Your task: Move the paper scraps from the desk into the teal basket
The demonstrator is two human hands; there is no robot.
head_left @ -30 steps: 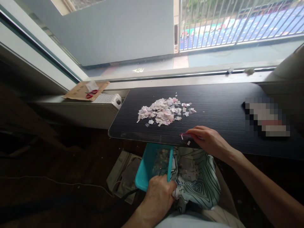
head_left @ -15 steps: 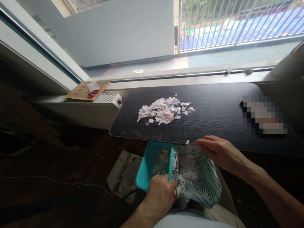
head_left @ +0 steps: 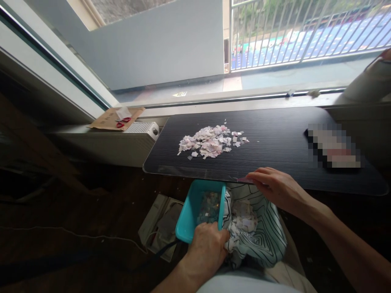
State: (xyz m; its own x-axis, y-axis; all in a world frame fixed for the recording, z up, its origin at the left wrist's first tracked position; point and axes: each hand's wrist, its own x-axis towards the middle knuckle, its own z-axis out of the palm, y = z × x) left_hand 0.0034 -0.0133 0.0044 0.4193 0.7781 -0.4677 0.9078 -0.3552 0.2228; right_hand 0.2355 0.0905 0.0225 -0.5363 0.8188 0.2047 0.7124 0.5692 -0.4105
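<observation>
My left hand (head_left: 208,242) is closed over the near rim of a teal plastic bin (head_left: 186,221), its fingertips against a striped cloth (head_left: 265,240) beside it. Small paper scraps lie inside the bin, and a pile of paper scraps (head_left: 244,213) rests in the cloth's hollow. At the table's front edge, my right hand (head_left: 271,185) pinches a slim pink thing (head_left: 243,179), possibly tweezers; most of it is hidden by the fingers. On the black table (head_left: 275,142) is a heap of small pale paper pieces (head_left: 209,140), with a few loose ones at its right side.
A pixelated dark-edged object (head_left: 336,148) lies at the table's right. Red-handled scissors (head_left: 123,122) rest on a brown envelope (head_left: 106,119) by the radiator (head_left: 143,128). A pale box (head_left: 155,221) and a thin cable (head_left: 76,232) are on the floor.
A white scrap at the tip of the pink thing is gone from there. My right hand has shifted slightly up and left. The left hand keeps its grip on the bin.
</observation>
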